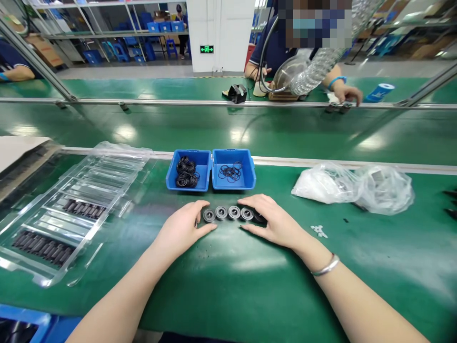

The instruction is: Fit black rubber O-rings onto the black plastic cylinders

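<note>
A short row of small round black parts with silver centres (227, 213) lies on the green mat. My left hand (182, 227) rests at the row's left end, thumb and fingers around the leftmost part. My right hand (273, 220) lies at the right end, fingers spread over the last part, partly hiding it. Behind the row stand two blue bins: the left bin (204, 169) holds a heap of thick black rings, the right bin (246, 174) holds thin black O-rings.
A clear plastic tray (76, 209) with rows of dark parts lies at the left. Crumpled plastic bags (357, 188) sit at the right, with small white bits (319, 231) nearby. Across the conveyor belt (228, 128) a co-worker's hand (348, 93) rests by a blue tape roll (380, 91).
</note>
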### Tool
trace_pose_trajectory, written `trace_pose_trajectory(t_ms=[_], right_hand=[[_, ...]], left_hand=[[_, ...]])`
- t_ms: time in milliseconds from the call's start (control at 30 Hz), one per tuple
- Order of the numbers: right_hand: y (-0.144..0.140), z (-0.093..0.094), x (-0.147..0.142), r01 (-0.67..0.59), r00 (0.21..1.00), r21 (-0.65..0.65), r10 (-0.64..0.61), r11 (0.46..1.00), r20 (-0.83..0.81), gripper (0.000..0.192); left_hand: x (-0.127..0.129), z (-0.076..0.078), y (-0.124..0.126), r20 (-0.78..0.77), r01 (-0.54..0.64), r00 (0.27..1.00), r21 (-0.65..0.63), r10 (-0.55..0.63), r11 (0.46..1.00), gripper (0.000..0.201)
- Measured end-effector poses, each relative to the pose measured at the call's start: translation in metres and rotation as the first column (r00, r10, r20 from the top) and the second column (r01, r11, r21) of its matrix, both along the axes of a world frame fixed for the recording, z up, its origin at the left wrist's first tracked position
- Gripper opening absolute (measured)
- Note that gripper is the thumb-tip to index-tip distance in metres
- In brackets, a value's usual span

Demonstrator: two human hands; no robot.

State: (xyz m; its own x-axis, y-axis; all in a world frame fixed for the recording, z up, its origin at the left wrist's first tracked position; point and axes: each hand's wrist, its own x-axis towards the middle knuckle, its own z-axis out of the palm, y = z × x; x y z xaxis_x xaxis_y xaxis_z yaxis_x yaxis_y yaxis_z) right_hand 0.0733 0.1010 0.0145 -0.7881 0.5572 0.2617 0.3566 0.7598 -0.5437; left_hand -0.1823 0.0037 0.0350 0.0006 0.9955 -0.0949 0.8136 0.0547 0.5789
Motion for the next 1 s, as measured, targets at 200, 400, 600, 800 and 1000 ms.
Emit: trace_pose_trajectory(t_ms=[200, 400, 600, 800, 1000], right_hand=[[0.003, -0.005, -0.010, -0.036, 0.999, 0.021, 0.037, 0.999, -0.037, 0.042], [0.003, -0.008, -0.010, -0.022, 0.999, 0.028, 0.024, 0.999, -0.049, 0.042], [0.001, -0.007, -0.009, -0.012, 0.999, 0.018, 0.013, 1.000, -0.051, 0.045], [0.001, -0.009, -0.011, 0.010, 0.998, 0.025, -0.009, 1.000, -0.056, 0.041], [0.008, -0.011, -0.014, -0.035, 0.998, 0.011, 0.035, 0.999, -0.060, 0.043]], left_hand=[[0.006, -0.008, 0.002, -0.051, -0.031, 0.998, 0.051, 0.034, 0.998, 0.044], [0.004, -0.007, 0.004, -0.054, -0.057, 0.997, 0.041, 0.059, 0.998, 0.050], [0.004, -0.007, 0.003, -0.052, -0.045, 0.998, 0.052, 0.048, 0.998, 0.051], [0.008, -0.007, 0.004, -0.070, -0.055, 0.996, 0.058, 0.059, 0.997, 0.050], [0.009, -0.008, 0.005, -0.075, -0.058, 0.995, 0.077, 0.063, 0.995, 0.043]])
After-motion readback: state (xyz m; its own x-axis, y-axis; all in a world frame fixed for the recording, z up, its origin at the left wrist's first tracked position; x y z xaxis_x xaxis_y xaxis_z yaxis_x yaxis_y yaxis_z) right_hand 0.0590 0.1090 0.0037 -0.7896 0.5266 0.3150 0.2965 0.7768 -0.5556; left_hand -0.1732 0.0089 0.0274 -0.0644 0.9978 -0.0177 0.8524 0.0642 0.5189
